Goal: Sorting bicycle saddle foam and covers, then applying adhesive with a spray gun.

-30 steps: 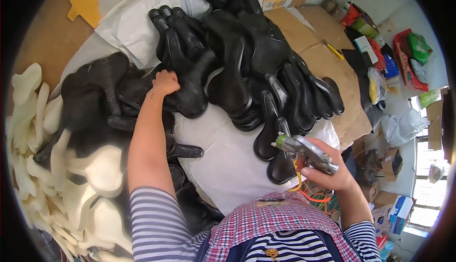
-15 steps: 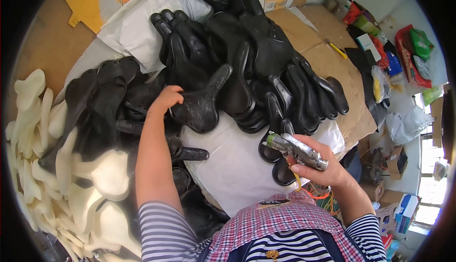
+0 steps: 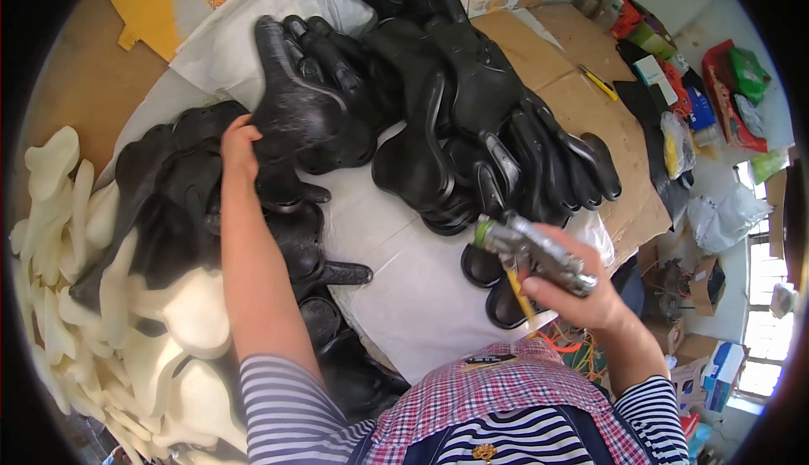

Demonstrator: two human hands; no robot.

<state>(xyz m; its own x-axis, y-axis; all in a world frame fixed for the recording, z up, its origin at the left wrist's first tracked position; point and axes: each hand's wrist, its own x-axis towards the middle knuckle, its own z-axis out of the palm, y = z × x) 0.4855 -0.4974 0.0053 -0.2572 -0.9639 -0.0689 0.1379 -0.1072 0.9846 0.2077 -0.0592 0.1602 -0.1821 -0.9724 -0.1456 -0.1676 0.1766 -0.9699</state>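
Note:
My left hand grips the edge of a black bicycle saddle shell, its broad end toward me and its narrow nose pointing away. Pale scuffs or dust streak its surface. It partly covers other black saddle shells at the back of the pile. Over the table's right front, my right hand is wrapped round a metal spray gun with a green ring at its front. A yellow hose hangs below the gun. More black shells are heaped beside my left forearm.
Cream saddle-shaped foam pads are heaped at the left. White sheeting and brown cardboard cover the table. A yellow cutter knife lies at the far right, near bags and boxes. Orange tubing runs by my apron.
My left hand has carried the saddle shell left and away from me, turning its nose from the right to the far side. The spray gun has shifted slightly right.

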